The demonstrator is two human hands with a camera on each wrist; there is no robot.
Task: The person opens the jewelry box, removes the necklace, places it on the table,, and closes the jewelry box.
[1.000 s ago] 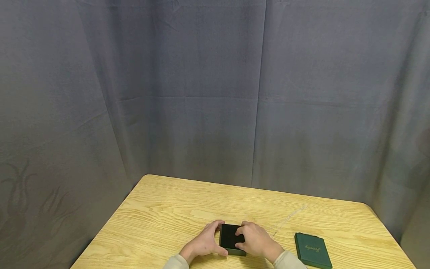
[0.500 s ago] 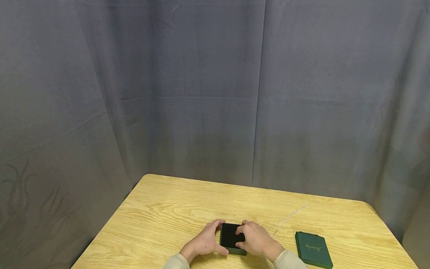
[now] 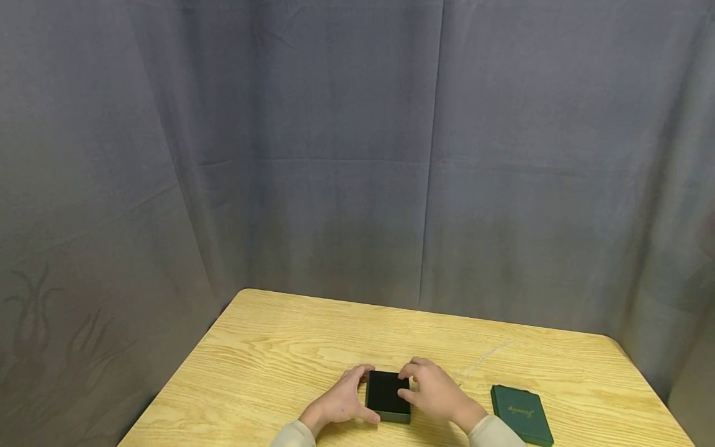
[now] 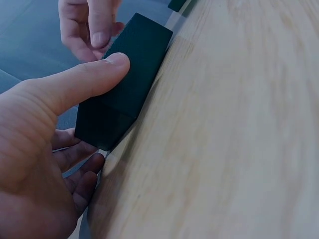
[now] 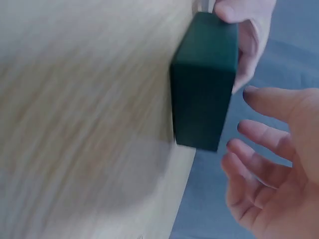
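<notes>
A small dark green gift box [image 3: 393, 418] sits on the table with a black pad [image 3: 385, 391] facing up inside it. My left hand [image 3: 342, 400] grips the box from the left; in the left wrist view its thumb [image 4: 112, 67] presses the near green wall. At the box's right edge hovers my right hand [image 3: 438, 392], fingers bent loosely. In the right wrist view that hand's fingertips [image 5: 233, 144] stand apart from the green box [image 5: 204, 94] and hold nothing. To the right lies a green lid [image 3: 522, 415] with gold lettering.
A thin pale strand, perhaps a necklace chain [image 3: 485, 359], stretches over the wooden table [image 3: 268, 347] behind the right hand. Grey curtains [image 3: 335, 186] hang around the table's back and left side.
My right hand has lifted off the black pad and shifted right, uncovering more of it. The left hand and the box have stayed in place.
</notes>
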